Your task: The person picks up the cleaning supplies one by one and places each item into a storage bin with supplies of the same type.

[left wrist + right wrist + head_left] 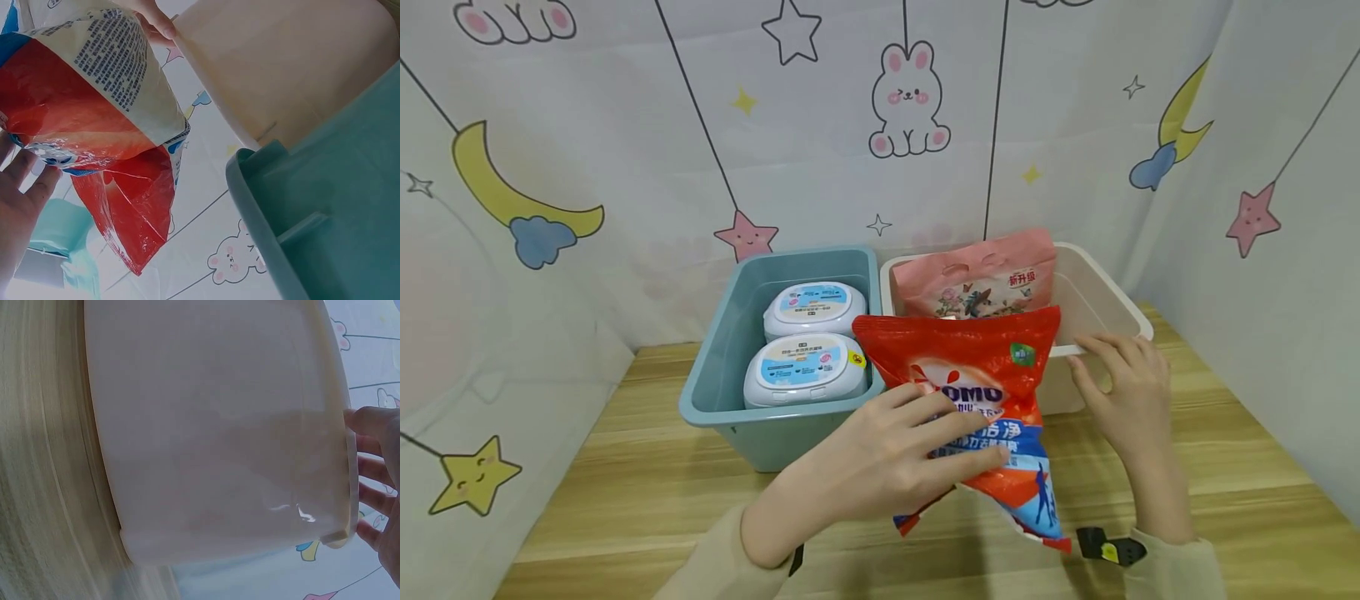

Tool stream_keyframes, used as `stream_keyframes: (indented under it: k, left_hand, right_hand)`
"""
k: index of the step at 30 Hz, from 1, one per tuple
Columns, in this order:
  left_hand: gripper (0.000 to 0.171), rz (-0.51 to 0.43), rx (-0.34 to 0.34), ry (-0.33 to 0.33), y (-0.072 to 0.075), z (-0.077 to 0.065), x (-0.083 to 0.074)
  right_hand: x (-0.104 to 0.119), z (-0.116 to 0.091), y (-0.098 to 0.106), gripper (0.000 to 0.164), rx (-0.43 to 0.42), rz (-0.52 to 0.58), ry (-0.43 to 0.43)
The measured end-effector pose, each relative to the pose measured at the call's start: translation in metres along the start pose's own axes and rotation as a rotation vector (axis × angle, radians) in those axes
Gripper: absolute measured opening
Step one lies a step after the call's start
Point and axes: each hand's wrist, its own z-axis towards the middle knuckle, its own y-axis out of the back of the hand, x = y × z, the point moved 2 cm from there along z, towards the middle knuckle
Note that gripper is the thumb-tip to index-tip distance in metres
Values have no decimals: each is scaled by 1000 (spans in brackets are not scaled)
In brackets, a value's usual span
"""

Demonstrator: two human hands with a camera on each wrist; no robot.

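Note:
My left hand (895,450) holds a red and blue bag of washing powder (992,367), its fingers spread across the printed front. The bag stands upright before the cream bin (1060,387) and overlaps its front wall. In the left wrist view the bag's white printed panel (115,62) shows, and the left fingertips press its red side. At the bin's front right, my right hand (1127,387) pinches the rim, fingers over the edge and thumb outside. The right wrist view shows the bin's smooth outer wall (212,431). A pink package (981,275) is inside the cream bin.
Left of the cream bin stands a blue-green bin (703,387) with two white lidded boxes (808,371) inside. Both bins rest on the wooden table (625,467). Behind them hangs a patterned white curtain (835,142). A black strap (1108,547) lies near the right wrist.

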Motion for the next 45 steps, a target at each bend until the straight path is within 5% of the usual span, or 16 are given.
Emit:
stream_keyframes:
  k: [24, 45]
  left_hand:
    - [39, -2, 89, -35, 10, 18, 18]
    - [33, 0, 79, -68, 13, 31, 35]
  right_hand:
    - [2, 0, 2, 33, 26, -10, -18]
    - [2, 1, 2, 31, 31, -5, -26]
